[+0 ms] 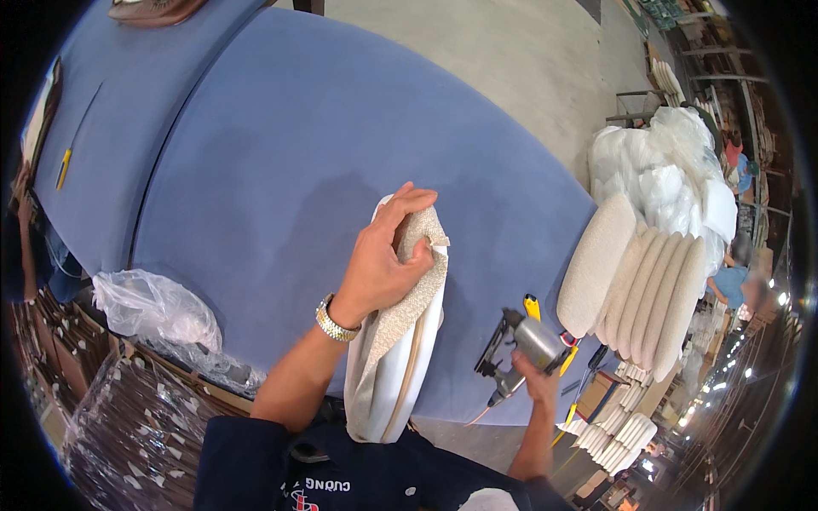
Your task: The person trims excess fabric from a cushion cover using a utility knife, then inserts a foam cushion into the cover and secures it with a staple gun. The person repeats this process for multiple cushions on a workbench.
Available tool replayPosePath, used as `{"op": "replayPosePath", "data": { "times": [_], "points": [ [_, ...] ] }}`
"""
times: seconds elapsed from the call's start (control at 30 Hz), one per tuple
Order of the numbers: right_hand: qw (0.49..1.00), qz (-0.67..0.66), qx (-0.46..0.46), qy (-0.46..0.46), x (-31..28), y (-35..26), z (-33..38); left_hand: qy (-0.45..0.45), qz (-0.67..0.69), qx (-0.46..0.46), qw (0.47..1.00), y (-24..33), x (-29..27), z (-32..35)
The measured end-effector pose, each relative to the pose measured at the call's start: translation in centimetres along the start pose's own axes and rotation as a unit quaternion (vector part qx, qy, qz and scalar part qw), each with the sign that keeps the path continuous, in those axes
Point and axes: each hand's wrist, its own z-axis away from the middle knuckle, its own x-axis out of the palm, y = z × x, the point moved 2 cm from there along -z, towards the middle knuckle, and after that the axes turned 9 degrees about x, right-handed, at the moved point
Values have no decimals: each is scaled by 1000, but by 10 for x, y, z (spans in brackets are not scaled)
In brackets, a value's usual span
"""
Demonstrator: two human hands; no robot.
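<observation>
My left hand [375,268] is closed over the upper edge of an upholstered cushion [416,368], pinching its beige woven fabric [399,322] between thumb and fingers. The cushion stands on edge against my body, with white padding and a tan strip showing along its side. Off to the right, my right hand [537,381] grips the handle of a grey and black air staple gun [538,342] by the table's near right edge. A thin hose trails from the gun, which is apart from the cushion.
Blue cloth covers the table [281,128]. A yellow cutter knife [532,306] lies behind the gun. Finished beige cushions [635,289] stand in a row at right, before white plastic bags [660,170]. Clear plastic [162,311] lies at left. Another person's hand [24,183] shows far left.
</observation>
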Motion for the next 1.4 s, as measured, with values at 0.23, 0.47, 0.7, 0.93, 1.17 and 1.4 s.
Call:
{"op": "replayPosePath", "data": {
  "times": [0.23,0.47,0.7,0.93,1.17,1.4],
  "points": [
    [924,120,-288,-220,61,-206,-11,-3,-41,24,999,-5,-1,0],
    [835,290,-363,-293,98,-265,-14,-3,-35,25,999,-3,-3,-1],
    [784,339,-401,-331,103,-272,-24,-31,-60,24,997,-2,-7,-3],
    [756,392,-390,-350,109,-289,-40,-59,-28,26,998,-12,-9,-5],
    [755,407,-390,-334,117,-286,-41,-52,26,44,997,-23,-15,-11],
    [757,412,-399,-313,118,-278,-37,-148,104,-6,983,-61,-19,-56]
  ]
}}
